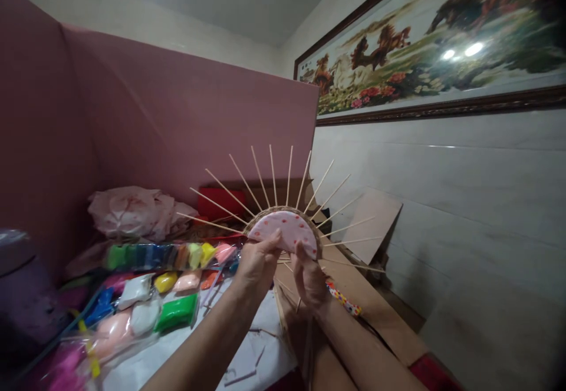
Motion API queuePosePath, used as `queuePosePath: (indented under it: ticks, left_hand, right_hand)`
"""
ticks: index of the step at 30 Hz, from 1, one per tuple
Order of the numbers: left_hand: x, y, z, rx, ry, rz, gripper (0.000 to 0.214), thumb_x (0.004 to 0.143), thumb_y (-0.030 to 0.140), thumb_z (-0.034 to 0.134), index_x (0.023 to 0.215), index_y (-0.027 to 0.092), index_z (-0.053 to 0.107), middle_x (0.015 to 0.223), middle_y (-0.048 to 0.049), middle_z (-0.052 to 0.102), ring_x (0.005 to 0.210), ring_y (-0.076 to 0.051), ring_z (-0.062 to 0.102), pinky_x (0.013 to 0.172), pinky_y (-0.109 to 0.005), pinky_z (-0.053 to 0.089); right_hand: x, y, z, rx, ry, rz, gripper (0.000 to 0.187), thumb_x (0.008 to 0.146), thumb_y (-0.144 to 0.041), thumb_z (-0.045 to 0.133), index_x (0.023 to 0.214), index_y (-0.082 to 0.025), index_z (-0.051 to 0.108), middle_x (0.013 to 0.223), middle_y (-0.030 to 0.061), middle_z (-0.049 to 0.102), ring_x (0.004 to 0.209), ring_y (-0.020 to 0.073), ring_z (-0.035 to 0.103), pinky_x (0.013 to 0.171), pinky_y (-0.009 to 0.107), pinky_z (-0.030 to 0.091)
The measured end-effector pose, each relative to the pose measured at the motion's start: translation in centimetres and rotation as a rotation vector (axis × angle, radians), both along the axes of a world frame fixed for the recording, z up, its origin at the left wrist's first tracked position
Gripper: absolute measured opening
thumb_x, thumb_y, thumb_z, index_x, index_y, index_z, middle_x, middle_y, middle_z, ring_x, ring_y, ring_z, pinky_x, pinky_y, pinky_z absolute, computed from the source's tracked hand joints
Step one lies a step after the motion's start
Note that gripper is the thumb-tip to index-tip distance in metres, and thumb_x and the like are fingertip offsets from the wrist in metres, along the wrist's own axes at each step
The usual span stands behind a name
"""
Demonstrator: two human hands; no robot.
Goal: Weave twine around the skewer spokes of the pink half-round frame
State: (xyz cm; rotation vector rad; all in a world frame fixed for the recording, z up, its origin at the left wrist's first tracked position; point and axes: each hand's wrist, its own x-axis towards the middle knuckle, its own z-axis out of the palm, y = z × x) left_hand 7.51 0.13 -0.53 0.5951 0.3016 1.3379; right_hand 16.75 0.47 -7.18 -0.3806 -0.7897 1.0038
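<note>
Between my two hands I hold up a half-round piece point(287, 226) covered in pale pink clay with red spots. A twisted cord-like border runs along its curved edge, and several thin wooden sticks point(271, 173) fan outward from it. My left hand point(260, 258) grips its lower left side, the thumb pressed on the clay face. On the lower right, my right hand point(309, 279) pinches it, fingers against the front. The back of the piece is hidden. Below the hands, a few loose thin sticks show.
Packets of coloured clay point(177, 312) lie on white paper at the left, with a long multicoloured strip of packs point(163, 256) behind. A crumpled pink bag point(137, 211), a lidded purple container point(26, 302), cardboard point(367, 308) and a flowered strip point(344, 299) surround the hands. A pink panel stands behind.
</note>
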Motion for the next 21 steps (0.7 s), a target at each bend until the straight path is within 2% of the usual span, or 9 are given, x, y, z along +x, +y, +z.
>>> queuePosePath:
  ticks: [3,7,12,14,17,19,21]
  left_hand:
    - [-0.4,0.5,-0.2,0.084,0.057,-0.062,0.019,0.066,0.013,0.069,0.084,0.011,0.066,0.082,-0.0063,0.068,0.077,-0.015,0.063,0.076,-0.027,0.051]
    - [-0.8,1.1,-0.7,0.173,0.225,-0.075,0.021,0.064,0.022,0.072,0.080,0.010,0.067,0.079,-0.0071,0.069,0.071,-0.014,0.063,0.072,-0.027,0.051]
    - [-0.3,0.6,-1.6,0.247,0.390,-0.138,0.025,0.065,0.030,0.071,0.080,0.011,0.069,0.075,-0.0074,0.069,0.069,-0.016,0.064,0.073,-0.030,0.049]
    - [-0.5,0.6,-1.6,0.373,0.471,-0.214,0.030,0.065,0.030,0.071,0.089,0.011,0.070,0.083,-0.0088,0.070,0.078,-0.019,0.064,0.078,-0.031,0.047]
    - [-1.3,1.3,-1.6,0.533,0.631,-0.330,0.044,0.056,0.025,0.077,0.097,0.012,0.068,0.089,-0.0096,0.070,0.084,-0.022,0.063,0.081,-0.032,0.045]
    - [-2.1,2.2,-1.7,0.505,0.746,-0.279,0.038,0.055,0.025,0.077,0.090,0.012,0.069,0.082,-0.0088,0.070,0.078,-0.020,0.064,0.076,-0.030,0.046]
    - [-2.7,3.0,-1.9,0.485,0.841,-0.198,0.027,0.062,0.031,0.073,0.078,0.011,0.069,0.071,-0.0082,0.069,0.067,-0.017,0.064,0.067,-0.028,0.048]
  right_hand:
    - [0.9,0.1,1.5,-0.058,0.142,0.117,0.032,0.071,-0.026,0.065,0.103,-0.022,0.061,0.100,-0.0010,0.067,0.098,0.0156,0.059,0.095,0.036,0.041]
    - [2.0,0.2,2.0,-0.212,0.337,0.130,0.025,0.066,-0.029,0.070,0.090,-0.022,0.063,0.084,-0.0028,0.070,0.079,0.0141,0.064,0.079,0.032,0.051]
    - [1.5,0.0,1.8,-0.155,0.328,0.231,0.035,0.060,-0.034,0.075,0.090,-0.019,0.064,0.082,0.0003,0.071,0.079,0.0161,0.064,0.073,0.028,0.052]
    - [1.4,-0.2,2.1,-0.172,0.316,0.230,0.033,0.061,-0.032,0.074,0.089,-0.018,0.064,0.079,0.0001,0.071,0.078,0.0160,0.065,0.069,0.027,0.053]
    - [1.9,-0.3,2.6,-0.238,0.319,0.233,0.025,0.067,-0.031,0.068,0.088,-0.018,0.064,0.075,0.0003,0.070,0.069,0.0140,0.065,0.061,0.024,0.053]
    - [2.4,-0.1,2.6,-0.267,0.350,0.212,0.021,0.068,-0.028,0.066,0.087,-0.017,0.064,0.072,-0.0002,0.070,0.064,0.0123,0.063,0.059,0.023,0.052]
    - [2.8,0.2,2.5,-0.272,0.391,0.168,0.021,0.068,-0.024,0.066,0.087,-0.018,0.063,0.071,-0.0017,0.070,0.061,0.0107,0.062,0.058,0.021,0.052]
